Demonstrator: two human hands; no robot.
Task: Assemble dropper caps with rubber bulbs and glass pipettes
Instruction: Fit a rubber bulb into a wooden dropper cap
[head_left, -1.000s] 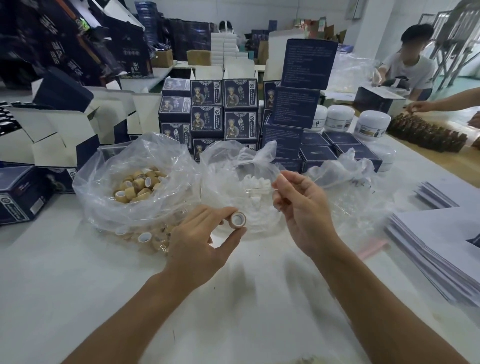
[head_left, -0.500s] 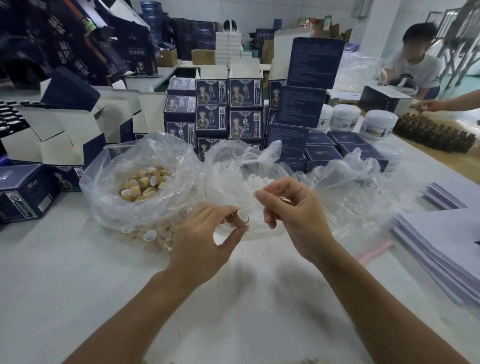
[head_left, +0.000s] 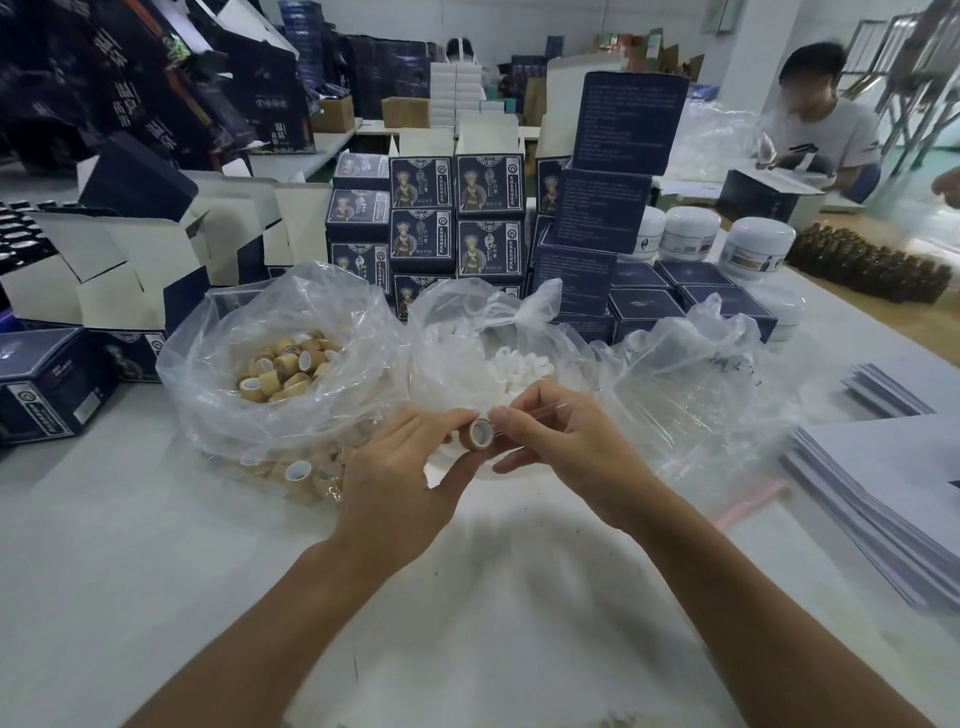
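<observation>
My left hand (head_left: 400, 470) pinches a tan dropper cap (head_left: 477, 434) between thumb and fingers, its white-lined opening facing me. My right hand (head_left: 563, 441) pinches a thin glass pipette (head_left: 530, 413) whose near end meets the cap. Behind the hands stand three clear plastic bags: one with several tan caps (head_left: 283, 366) at left, one with white rubber bulbs (head_left: 517, 369) in the middle, one with clear pipettes (head_left: 696, 400) at right.
Stacked dark blue product boxes (head_left: 597, 218) and open cartons (head_left: 119, 260) line the back of the white table (head_left: 156, 571). White jars (head_left: 758, 244) and brown bottles (head_left: 872, 270) stand at right. A paper stack (head_left: 883, 493) lies at right. Another person (head_left: 826, 130) sits far right.
My right hand came down and left from the bulb bag with the pipette, bringing its end to the cap. My left hand kept its grip on the cap.
</observation>
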